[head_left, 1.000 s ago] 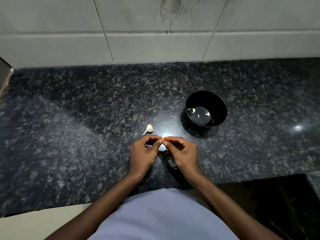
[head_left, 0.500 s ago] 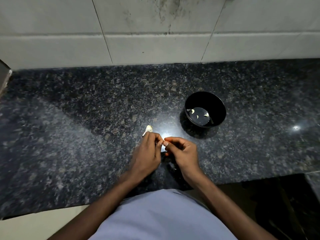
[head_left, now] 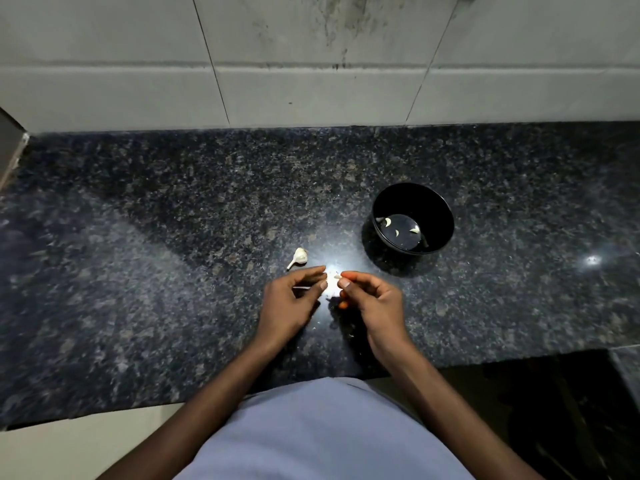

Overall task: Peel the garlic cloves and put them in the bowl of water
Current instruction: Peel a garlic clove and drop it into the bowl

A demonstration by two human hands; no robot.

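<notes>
Now right hand [head_left: 372, 301] pinches a garlic clove [head_left: 337, 277]; left hand [head_left: 289, 301] loosely curled.

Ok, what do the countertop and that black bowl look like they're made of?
Countertop: polished dark granite or similar stone, judging by the speckled grain and the mirror-like glare beside the hands. Bowl: glossy black, smooth and uniform, probably plastic or glazed ceramic; the look alone does not settle which.
</notes>
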